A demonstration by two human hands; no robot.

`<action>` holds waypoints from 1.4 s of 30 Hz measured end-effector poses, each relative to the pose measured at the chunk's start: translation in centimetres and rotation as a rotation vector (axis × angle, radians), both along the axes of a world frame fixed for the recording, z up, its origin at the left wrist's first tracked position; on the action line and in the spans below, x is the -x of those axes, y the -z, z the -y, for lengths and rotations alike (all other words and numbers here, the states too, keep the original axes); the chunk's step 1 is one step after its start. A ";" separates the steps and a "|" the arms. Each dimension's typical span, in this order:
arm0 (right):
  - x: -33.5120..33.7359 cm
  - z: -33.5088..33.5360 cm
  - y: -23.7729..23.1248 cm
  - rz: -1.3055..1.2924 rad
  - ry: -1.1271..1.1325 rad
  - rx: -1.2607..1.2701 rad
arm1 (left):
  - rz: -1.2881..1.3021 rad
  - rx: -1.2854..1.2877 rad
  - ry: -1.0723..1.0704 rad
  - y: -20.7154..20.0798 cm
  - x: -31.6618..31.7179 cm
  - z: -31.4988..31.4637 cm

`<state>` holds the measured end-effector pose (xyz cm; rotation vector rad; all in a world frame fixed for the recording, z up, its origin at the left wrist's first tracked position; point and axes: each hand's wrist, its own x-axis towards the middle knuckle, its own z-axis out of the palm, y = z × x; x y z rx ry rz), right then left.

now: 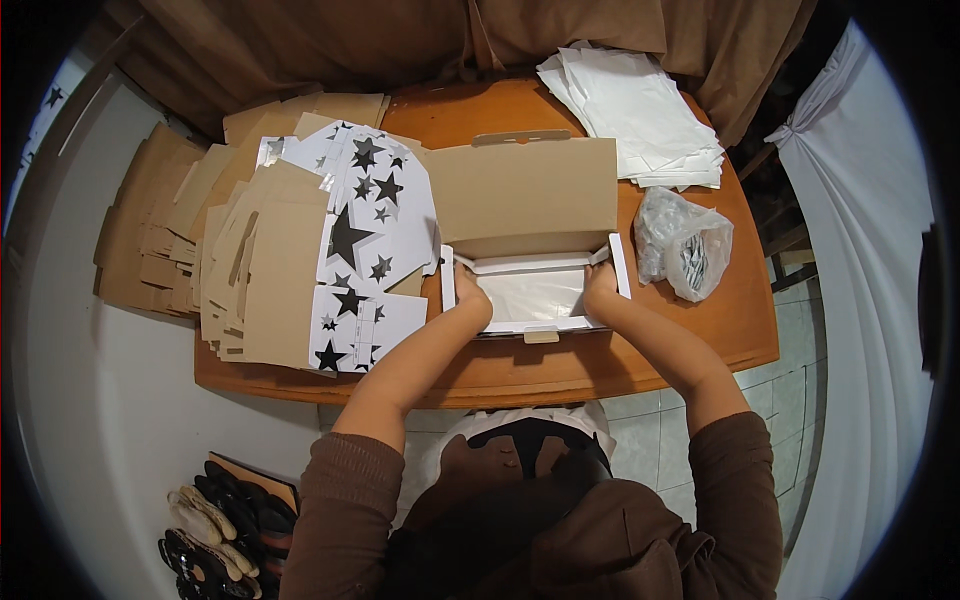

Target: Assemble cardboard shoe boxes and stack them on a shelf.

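An open cardboard box (526, 188), brown inside with white edges, sits on the table in front of me. Its lid stands raised at the far side, and a small tab sticks out at the near edge. White paper (530, 294) lines the bottom. My left hand (470, 286) reaches inside against the left end wall, and my right hand (601, 282) does the same at the right end wall. Both hands are bent down into the box, and their fingers are mostly hidden, so I cannot tell how they are curled.
Flat brown cardboard blanks (280, 290) pile up on the left, with star-printed white ones (375, 220) beside the box. White paper sheets (640, 115) lie at the far right, near a clear plastic bag (682, 240) with contents. Several shoes (225, 530) rest on the floor, lower left.
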<state>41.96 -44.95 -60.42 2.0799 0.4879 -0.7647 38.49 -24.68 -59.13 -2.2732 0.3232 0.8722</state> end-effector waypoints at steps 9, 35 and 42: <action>-1.4 -1.2 -1.6 -0.063 0.060 -0.074 | -0.013 -0.166 0.010 -0.5 -1.1 -0.2; 1.1 26.8 -6.4 0.661 -0.147 -1.444 | 0.878 1.286 0.074 -3.4 0.2 32.9; -1.3 27.1 -5.5 0.558 -0.338 -1.260 | 0.780 1.075 0.046 -2.2 0.9 33.6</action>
